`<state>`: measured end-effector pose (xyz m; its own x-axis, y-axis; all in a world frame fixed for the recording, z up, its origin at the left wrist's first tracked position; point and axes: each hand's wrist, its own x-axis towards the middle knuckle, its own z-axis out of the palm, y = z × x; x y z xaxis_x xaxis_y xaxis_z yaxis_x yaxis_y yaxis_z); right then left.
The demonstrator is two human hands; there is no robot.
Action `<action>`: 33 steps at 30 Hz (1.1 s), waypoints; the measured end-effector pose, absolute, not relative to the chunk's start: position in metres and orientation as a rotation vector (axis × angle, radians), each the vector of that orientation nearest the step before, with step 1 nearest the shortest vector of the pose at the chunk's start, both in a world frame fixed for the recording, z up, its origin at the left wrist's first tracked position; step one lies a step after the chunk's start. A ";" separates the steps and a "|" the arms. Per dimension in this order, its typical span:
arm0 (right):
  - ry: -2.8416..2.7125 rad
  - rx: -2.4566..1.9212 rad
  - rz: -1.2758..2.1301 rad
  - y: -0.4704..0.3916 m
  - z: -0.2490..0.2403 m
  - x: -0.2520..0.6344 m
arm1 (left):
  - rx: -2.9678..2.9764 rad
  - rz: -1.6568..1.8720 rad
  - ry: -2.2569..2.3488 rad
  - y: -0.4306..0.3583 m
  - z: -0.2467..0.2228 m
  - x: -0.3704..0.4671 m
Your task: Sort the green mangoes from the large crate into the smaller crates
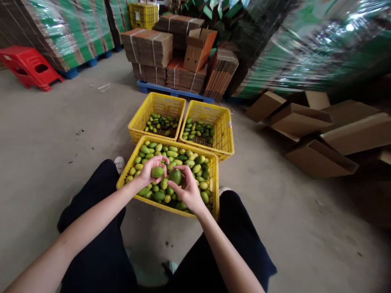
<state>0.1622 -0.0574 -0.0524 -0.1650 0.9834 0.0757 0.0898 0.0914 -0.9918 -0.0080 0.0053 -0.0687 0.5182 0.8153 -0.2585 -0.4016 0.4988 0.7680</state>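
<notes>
My left hand (pixel 151 169) is curled round a green fruit (pixel 157 172), palm turned up, over the front yellow crate (pixel 216 183). Just to its right, my right hand (pixel 187 187) grips a darker green fruit (pixel 175 176) between thumb and fingers. Both hands are above the many green and yellowish fruits (pixel 159 196) that fill the front crate. Behind it stand two more yellow crates side by side, the back left crate (pixel 134 122) and the back right crate (pixel 227 130), each with a smaller heap of green fruits on its bottom.
Bundles of flattened cardboard (pixel 149 47) and an open box (pixel 197 51) rest on a blue pallet (pixel 174 90) beyond the crates. A red stool (pixel 33 67) is at the far left. Open cardboard boxes (pixel 320 156) lie at the right, near wrapped stacks (pixel 293 57). My knees flank the front crate.
</notes>
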 end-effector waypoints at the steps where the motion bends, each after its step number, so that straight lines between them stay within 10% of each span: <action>1: -1.513 -1.133 1.101 -0.058 -0.054 0.160 | 0.724 0.813 0.668 0.004 -0.069 -0.008; 8: -1.679 -1.117 0.767 -0.053 -0.054 0.158 | 0.835 1.161 0.818 -0.003 -0.066 -0.001; 33: -0.643 -1.056 1.632 -0.046 -0.052 0.161 | -0.153 1.055 0.774 0.011 -0.069 -0.002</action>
<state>0.1615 -0.0457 -0.0519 -0.0704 0.9444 -0.3211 -0.4720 -0.3151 -0.8234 -0.0023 0.0112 -0.0687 0.2606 0.7242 -0.6384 -0.8267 0.5090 0.2398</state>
